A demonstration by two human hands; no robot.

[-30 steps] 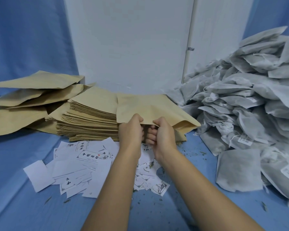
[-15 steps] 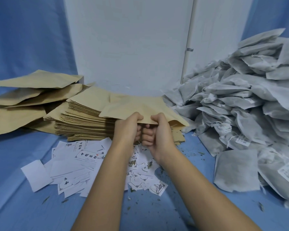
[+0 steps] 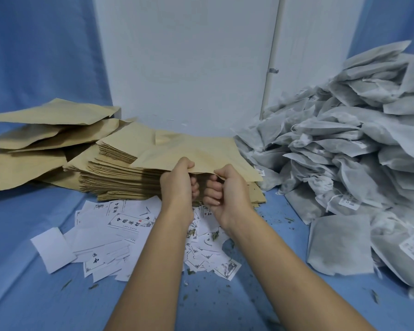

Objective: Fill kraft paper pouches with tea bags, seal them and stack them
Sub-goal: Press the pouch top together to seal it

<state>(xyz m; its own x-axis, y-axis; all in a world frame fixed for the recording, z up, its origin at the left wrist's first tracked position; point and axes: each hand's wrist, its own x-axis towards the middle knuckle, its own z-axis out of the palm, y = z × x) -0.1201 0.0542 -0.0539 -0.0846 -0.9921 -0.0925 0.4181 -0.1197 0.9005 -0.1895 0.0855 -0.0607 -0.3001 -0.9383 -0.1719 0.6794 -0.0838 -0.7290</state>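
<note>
Blue-covered worktop. Right side: large heap of grey tea bags. Left of centre: stack of flat kraft pouches. One pouch is held above the stack's right end. White printed labels lie scattered in front. Left hand and right hand, side by side, each pinch the pouch's near edge, fingers curled under.

pouch stack left | tea bags right | labels before
</note>
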